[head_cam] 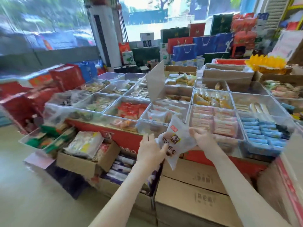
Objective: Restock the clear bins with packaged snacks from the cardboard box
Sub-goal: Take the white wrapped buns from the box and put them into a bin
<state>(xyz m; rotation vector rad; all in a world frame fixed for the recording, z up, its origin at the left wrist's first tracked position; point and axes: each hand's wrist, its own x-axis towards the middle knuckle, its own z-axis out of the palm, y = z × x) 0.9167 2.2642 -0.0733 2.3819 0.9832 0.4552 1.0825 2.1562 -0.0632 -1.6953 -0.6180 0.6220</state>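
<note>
Shop floor, grid of clear bins (190,104) across mid-frame. White snack pack (176,141) at lower centre, just in front of the bins, above stacked cartons (193,176). Left hand (150,149) grips its left edge, right hand (203,136) pinches its right edge.

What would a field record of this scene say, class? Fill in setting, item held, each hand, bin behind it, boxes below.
setting: shop display of packaged snacks, gift bags behind
item held: white snack packet with dark print
left hand: grips the packet's lower left edge
right hand: pinches the packet's right edge
bin behind it: clear bin of similar white packets
boxes below: closed cardboard boxes, stacked
</note>
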